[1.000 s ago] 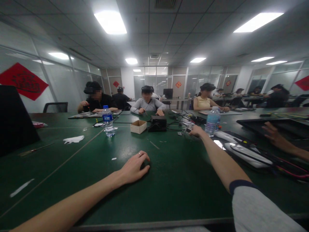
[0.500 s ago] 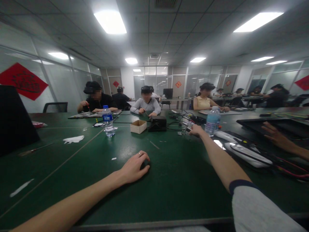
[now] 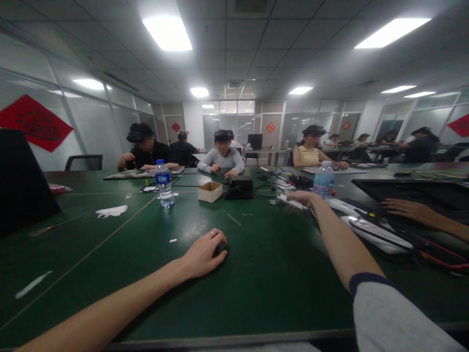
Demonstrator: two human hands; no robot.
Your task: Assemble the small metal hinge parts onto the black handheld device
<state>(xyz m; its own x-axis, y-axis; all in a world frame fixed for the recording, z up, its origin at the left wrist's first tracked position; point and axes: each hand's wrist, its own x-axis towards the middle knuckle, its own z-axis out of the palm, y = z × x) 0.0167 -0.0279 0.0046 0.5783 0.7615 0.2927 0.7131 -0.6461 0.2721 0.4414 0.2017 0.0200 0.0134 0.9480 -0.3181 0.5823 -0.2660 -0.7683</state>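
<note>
green table (image 3: 256, 274): fills the lower view, matte, with seams running across it; scraps of white paper lie at left.
black panel (image 3: 22, 181): leans up at the far left edge, well apart from both hands.
white casing (image 3: 377, 232): long and glossy, lies right of the right forearm with cables beside it; a co-worker's hand (image 3: 405, 208) rests flat beyond it.
left hand (image 3: 203, 256): palm down on the table at mid view, ring on one finger; fingers curled loosely over a small dark thing (image 3: 221, 252); cannot tell whether it is gripped or only covered.
right hand (image 3: 306, 198): arm stretched far out; fingers closed over the near end of a white slim piece (image 3: 287, 201).
water bottle (image 3: 323, 182): clear with a blue label, just behind the right hand; a second one stands well off to the left.
black unit (image 3: 240, 187): a cardboard box (image 3: 210, 191) sits just beside it; both are left of the white slim piece, with wires around.
white slim piece, look: thin, straight and pale, almost level just over the table, free end toward the black unit; too small to name further.
handling note (judgement): the hold is at one end and at full reach, so the free end can swing; best held low and level, clear of bottle and wires, with the left hand planted as a brace.
</note>
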